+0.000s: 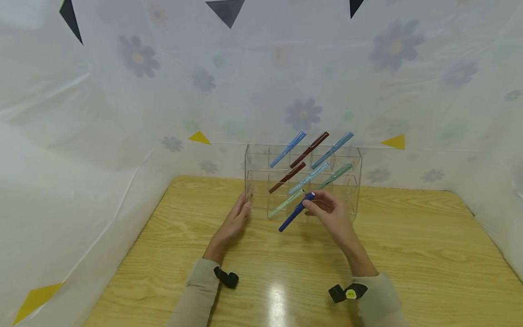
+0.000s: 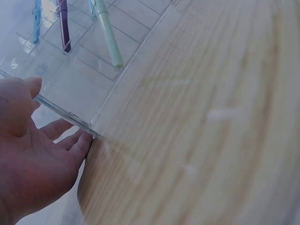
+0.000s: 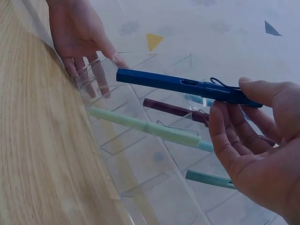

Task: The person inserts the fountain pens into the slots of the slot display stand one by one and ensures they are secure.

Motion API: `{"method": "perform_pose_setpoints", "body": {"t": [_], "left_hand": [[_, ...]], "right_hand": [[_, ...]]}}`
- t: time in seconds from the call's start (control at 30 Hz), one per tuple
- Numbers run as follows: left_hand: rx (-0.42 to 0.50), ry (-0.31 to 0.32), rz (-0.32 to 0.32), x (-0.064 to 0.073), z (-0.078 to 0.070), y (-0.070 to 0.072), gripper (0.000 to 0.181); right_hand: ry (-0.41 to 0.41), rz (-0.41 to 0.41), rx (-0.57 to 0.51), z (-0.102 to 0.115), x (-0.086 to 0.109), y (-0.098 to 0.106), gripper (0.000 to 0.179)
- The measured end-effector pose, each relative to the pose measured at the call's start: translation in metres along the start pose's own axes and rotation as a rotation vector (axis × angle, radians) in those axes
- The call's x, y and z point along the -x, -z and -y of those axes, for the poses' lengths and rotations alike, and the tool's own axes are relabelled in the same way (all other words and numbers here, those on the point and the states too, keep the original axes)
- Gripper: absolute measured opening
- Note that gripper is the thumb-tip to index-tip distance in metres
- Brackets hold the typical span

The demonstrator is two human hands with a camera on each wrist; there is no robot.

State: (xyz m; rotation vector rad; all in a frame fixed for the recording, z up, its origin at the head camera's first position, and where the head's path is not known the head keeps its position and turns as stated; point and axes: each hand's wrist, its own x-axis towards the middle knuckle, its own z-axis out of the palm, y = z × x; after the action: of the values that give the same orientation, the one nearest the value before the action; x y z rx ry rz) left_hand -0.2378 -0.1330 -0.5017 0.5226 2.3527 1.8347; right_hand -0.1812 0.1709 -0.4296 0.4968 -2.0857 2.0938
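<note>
My right hand (image 1: pixel 328 213) pinches a dark blue pen (image 1: pixel 292 218) near its clip end, thumb against fingers. The pen is tilted, in front of the lower row of a clear acrylic pen rack (image 1: pixel 302 147). My left hand (image 1: pixel 234 222) holds the rack's left side, its thumb at the front edge and fingers along the side wall (image 2: pixel 65 112). Just left of the blue pen, a light green pen (image 3: pixel 140 124) lies slanted in the bottom row. Above it rest a dark red pen (image 1: pixel 286 178), a pale blue pen (image 1: pixel 308 179) and a teal green pen (image 1: pixel 337 175).
The top row bears a light blue pen (image 1: pixel 288 150), another dark red pen (image 1: pixel 309 150) and a steel blue pen (image 1: pixel 333 151). The rack stands on a wood-grain table (image 1: pixel 416 236), near a flowered sheet (image 1: pixel 261 81) hanging behind.
</note>
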Motion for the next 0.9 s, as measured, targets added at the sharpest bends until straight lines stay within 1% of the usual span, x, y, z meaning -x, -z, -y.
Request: {"method": "perform_pose_setpoints", "body": {"t": [0.17, 0.3, 0.43, 0.57, 0.8, 0.9], "left_hand": [[-0.008, -0.003, 0.009, -0.001, 0.0, 0.001, 0.059], [-0.021, -0.011, 0.016, -0.001, 0.0, 0.002, 0.06], [-0.027, -0.007, 0.01, -0.001, 0.001, 0.002, 0.06], [-0.024, -0.003, 0.003, -0.001, 0.0, 0.001, 0.059], [-0.024, 0.007, 0.002, 0.0, -0.001, 0.001, 0.059], [-0.03, -0.006, 0.009, -0.001, -0.001, 0.001, 0.06]], "right_hand": [[0.028, -0.092, -0.031, 0.004, -0.002, 0.007, 0.032], [0.044, -0.184, -0.037, 0.006, -0.004, 0.012, 0.035], [0.082, -0.283, -0.061, 0.007, -0.005, 0.015, 0.035], [0.136, -0.365, -0.095, 0.006, -0.007, 0.017, 0.034], [0.189, -0.457, -0.113, -0.001, -0.009, 0.019, 0.037], [0.207, -0.481, -0.107, -0.006, -0.011, 0.019, 0.038]]}}
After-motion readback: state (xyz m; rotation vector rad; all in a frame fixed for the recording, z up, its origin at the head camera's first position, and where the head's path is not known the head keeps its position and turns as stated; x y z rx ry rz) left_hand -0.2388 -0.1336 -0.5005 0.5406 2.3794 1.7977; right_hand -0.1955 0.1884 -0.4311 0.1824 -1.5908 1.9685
